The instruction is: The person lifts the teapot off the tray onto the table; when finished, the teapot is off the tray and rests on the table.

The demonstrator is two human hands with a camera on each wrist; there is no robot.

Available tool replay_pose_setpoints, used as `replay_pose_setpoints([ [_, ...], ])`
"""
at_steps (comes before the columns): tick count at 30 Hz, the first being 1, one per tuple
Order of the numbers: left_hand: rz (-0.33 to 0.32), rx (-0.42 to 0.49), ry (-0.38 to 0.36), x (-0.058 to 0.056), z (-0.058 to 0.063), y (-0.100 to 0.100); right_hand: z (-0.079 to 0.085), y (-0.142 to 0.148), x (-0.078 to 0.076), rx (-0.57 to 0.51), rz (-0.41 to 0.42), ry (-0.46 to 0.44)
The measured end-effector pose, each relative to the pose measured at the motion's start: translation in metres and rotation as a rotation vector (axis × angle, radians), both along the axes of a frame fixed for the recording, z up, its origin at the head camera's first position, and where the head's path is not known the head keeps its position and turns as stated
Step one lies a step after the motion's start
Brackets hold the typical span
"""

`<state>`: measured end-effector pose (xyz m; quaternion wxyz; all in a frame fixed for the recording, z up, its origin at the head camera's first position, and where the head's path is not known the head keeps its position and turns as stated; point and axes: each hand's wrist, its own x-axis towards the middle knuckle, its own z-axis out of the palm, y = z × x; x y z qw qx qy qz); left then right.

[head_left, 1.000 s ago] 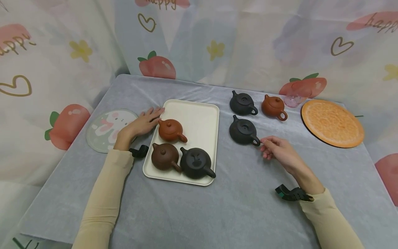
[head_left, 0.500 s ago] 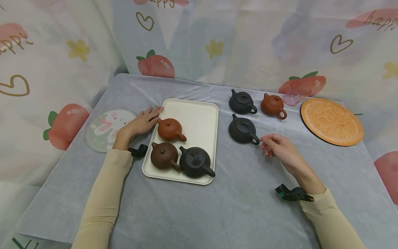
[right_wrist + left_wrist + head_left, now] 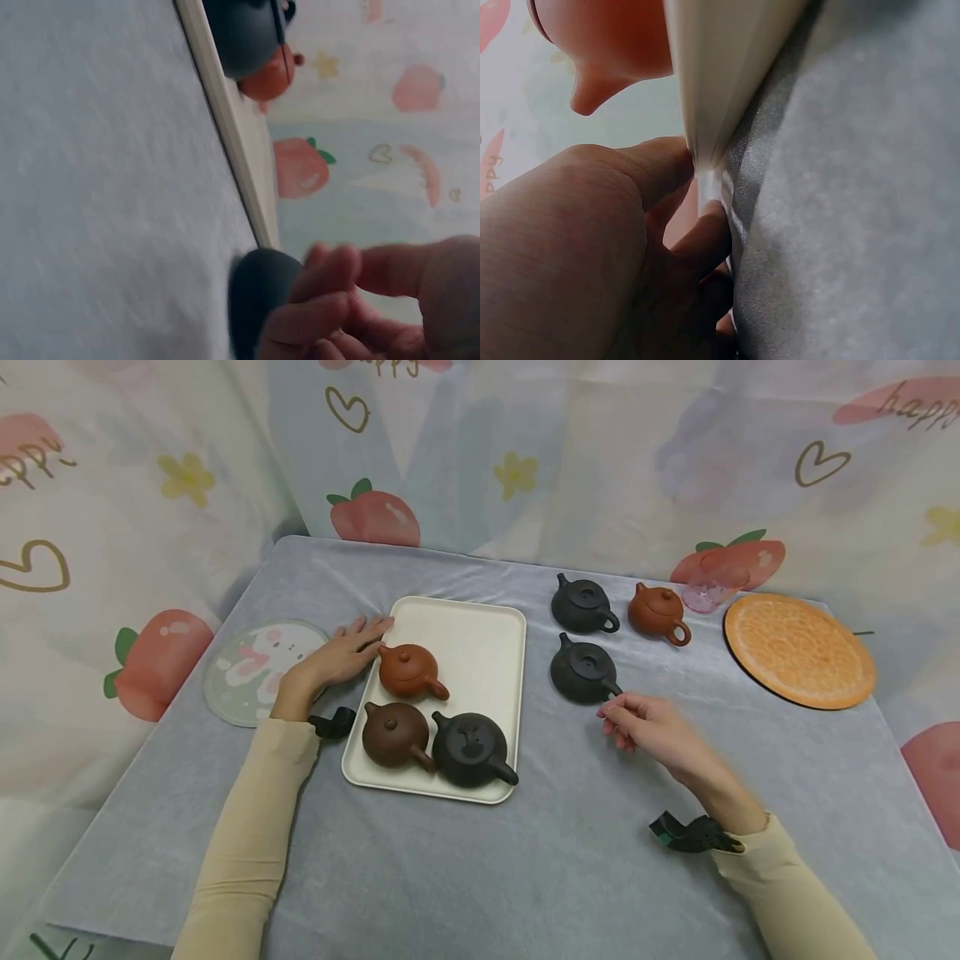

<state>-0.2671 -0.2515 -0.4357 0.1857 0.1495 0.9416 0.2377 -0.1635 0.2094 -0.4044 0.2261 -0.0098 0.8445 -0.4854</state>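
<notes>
At the left edge of a cream tray (image 3: 472,635), my left hand (image 3: 339,653) lies with fingers extended; in the left wrist view its thumb (image 3: 660,169) touches the tray's side. The tray carries an orange-brown teapot (image 3: 408,672), a dark brown teapot (image 3: 393,735) and a black teapot (image 3: 469,748). Right of it, my right hand (image 3: 651,728) is at the handle of another black teapot (image 3: 582,670) standing on the cloth. Its thumb and fingers are bent close together. They cover part of the handle, so whether they pinch it is hidden.
Behind stand another black teapot (image 3: 581,603) and a reddish-brown teapot (image 3: 656,612). A clear pink cup (image 3: 703,597) and a round orange mat (image 3: 798,652) are at the right. A round rabbit-print mat (image 3: 243,681) lies left. Grey cloth (image 3: 480,877) covers the table.
My right hand has shifted left, from the tip of the black teapot's handle to over part of it. That teapot has stayed in place. My left hand keeps its position at the tray.
</notes>
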Motion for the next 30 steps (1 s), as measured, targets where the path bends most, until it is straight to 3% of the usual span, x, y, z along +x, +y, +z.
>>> replay_pose_setpoints([
  [10,-0.004,0.005,-0.001,0.0,0.002,0.002,-0.008,-0.026,0.007,-0.022,0.049,-0.003],
  [30,-0.001,0.012,-0.002,0.0,-0.002,-0.001,-0.018,-0.082,0.02,-0.078,0.235,0.038],
])
